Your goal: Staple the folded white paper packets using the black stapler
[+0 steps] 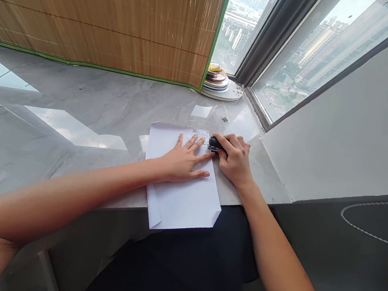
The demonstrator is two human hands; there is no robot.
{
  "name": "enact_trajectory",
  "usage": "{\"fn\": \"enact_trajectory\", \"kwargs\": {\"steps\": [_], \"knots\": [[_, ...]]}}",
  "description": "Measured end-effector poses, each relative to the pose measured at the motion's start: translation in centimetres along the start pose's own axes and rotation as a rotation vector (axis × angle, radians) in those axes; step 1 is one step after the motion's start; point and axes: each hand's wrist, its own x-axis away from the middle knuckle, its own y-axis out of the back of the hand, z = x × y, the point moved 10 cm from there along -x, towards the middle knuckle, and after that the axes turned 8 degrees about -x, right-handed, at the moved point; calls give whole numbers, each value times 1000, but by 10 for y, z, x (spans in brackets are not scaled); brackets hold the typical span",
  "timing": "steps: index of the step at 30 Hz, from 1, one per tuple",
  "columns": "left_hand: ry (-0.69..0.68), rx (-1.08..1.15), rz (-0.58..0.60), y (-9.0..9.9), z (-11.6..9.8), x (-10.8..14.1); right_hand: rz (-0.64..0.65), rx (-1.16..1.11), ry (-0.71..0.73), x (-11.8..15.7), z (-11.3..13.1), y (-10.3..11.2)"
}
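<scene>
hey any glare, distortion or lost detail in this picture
Head view: reflections glare on the glossy sill; head view: buildings outside look hazy and pale; head view: the left forearm looks stretched toward the edge; head view: the black stapler shows little detail, partly covered by the right hand.

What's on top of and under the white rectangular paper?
On top: the spread left hand. The right hand holds a small black stapler at the right edge. Below: a grey marbled ledge, overhung by the near end of the paper. Anything else beneath is covered.
</scene>
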Motion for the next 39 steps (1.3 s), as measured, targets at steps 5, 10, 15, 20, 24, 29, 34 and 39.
{"fn": "enact_trajectory", "kwargs": {"steps": [5, 10, 15, 20, 24, 29, 34, 39], "knots": [[-15, 5, -6, 0, -1, 0, -11, -30, -12, 1, 1, 2], [-23, 8, -23, 0, 0, 1, -20, -27, -20, 1, 4, 3], [-26, 1, -11, -1, 0, 1, -8, -15, -30, 0, 3, 2], [-28, 7, -3, -3, 0, 0, 11, 8, -13, -1, 6, 1], [-33, 5, 5, -3, -1, -1, -14, 10, -11, -3, 12, 0], [-26, 4, -9, -2, 0, 0, -9, -4, -20, -4, 13, -3], [-22, -3, -31, 0, 2, 1, -146, -81, -157, -3, -16, 5], [-2, -25, 6, -3, 3, 0, -280, -50, -275, 2, -43, 11]]}}
